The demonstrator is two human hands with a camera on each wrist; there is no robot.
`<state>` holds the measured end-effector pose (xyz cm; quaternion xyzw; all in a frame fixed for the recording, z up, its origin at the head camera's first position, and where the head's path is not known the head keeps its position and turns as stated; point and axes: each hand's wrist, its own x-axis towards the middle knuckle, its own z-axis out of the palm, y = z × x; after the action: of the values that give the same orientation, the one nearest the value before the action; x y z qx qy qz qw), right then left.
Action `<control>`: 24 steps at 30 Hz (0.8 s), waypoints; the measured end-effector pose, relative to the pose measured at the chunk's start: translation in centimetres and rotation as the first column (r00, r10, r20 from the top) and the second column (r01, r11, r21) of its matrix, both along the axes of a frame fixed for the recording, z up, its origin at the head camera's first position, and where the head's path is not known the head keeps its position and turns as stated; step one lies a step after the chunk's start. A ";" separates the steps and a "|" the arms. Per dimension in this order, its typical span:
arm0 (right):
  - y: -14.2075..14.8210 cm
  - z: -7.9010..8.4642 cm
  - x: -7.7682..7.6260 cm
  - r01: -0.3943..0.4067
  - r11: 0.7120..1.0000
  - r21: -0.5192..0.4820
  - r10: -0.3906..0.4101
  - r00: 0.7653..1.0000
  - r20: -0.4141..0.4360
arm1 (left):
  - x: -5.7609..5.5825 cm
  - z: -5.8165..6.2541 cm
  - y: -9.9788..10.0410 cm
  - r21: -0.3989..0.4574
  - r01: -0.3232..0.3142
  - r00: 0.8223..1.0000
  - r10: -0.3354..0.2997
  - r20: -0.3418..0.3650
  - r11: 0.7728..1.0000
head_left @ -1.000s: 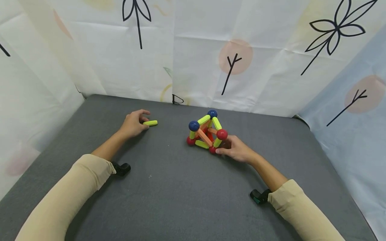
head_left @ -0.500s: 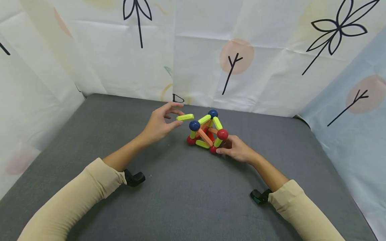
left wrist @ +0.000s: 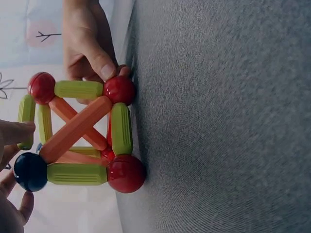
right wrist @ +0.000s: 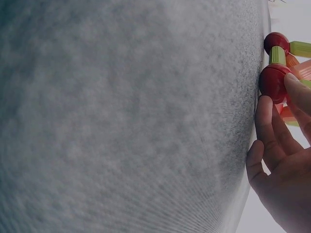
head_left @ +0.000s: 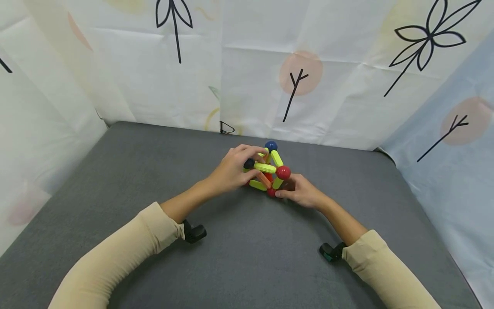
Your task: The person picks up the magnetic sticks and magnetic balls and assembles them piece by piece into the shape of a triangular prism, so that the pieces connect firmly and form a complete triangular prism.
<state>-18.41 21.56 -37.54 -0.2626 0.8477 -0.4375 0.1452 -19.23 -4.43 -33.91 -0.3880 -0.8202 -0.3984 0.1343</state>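
A small frame of magnetic balls and rods stands on the grey table, with yellow-green edges and orange diagonals. My left hand pinches a loose yellow-green rod at the frame's near upper side. That rod lies between a dark blue ball and a red ball; whether its ends touch them I cannot tell. Other left fingers touch the blue ball. My right hand holds the lower red ball between thumb and fingers. A second blue ball tops the far corner; the left hand partly hides the frame.
The grey cloth-covered table spreads around the frame. White printed curtains hang behind and along both sides. Black wrist cameras sit at the left sleeve and right sleeve.
The left hand has lifted the yellow-green rod off the table at left and carried it right, to the frame's near upper edge. The right hand and the frame have stayed in place.
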 end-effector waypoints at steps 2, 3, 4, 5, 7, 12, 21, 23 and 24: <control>0.0 0.0 0.0 -0.005 1.000 -0.004 0.005 1.000 -0.001 | -0.1 0.0 0.2 -0.020 -0.009 1.000 0.009 0.001 1.000; 0.0 0.0 0.0 -0.008 1.000 -0.005 0.008 1.000 -0.001 | -0.2 0.0 0.2 -0.026 -0.010 1.000 0.011 0.005 1.000; 0.0 0.0 0.0 -0.009 1.000 -0.007 0.009 1.000 0.000 | -0.2 0.0 0.3 -0.031 -0.011 1.000 0.011 0.009 0.999; 0.0 0.0 0.0 -0.010 1.000 -0.008 0.010 1.000 -0.002 | -0.2 0.0 0.3 -0.033 -0.010 1.000 0.011 0.014 0.999; 0.0 0.0 -0.1 -0.015 1.000 -0.014 0.015 1.000 -0.005 | -0.3 0.0 0.3 -0.038 -0.010 1.000 0.011 0.017 0.999; -0.1 -0.1 -0.2 -0.015 1.000 -0.013 0.015 1.000 -0.001 | -0.5 0.0 0.2 -0.040 0.007 1.000 -0.006 0.014 0.999; -0.1 -0.1 -0.2 -0.020 1.000 -0.024 0.020 1.000 0.008 | -0.9 0.0 -0.3 -0.012 0.055 0.997 -0.054 0.047 0.998; -0.1 -0.2 -0.2 -0.020 1.000 -0.024 0.020 1.000 0.012 | -1.0 0.1 -0.4 -0.014 0.059 0.997 -0.058 0.044 0.998; 0.0 -0.2 -0.1 -0.019 1.000 -0.020 0.020 1.000 0.012 | -1.0 0.1 -0.5 -0.015 0.059 0.997 -0.058 0.044 0.998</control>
<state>-18.54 21.53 -37.70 -0.2696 0.8397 -0.4461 0.1521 -20.25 -4.90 -33.82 -0.4041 -0.8144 -0.4038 0.1017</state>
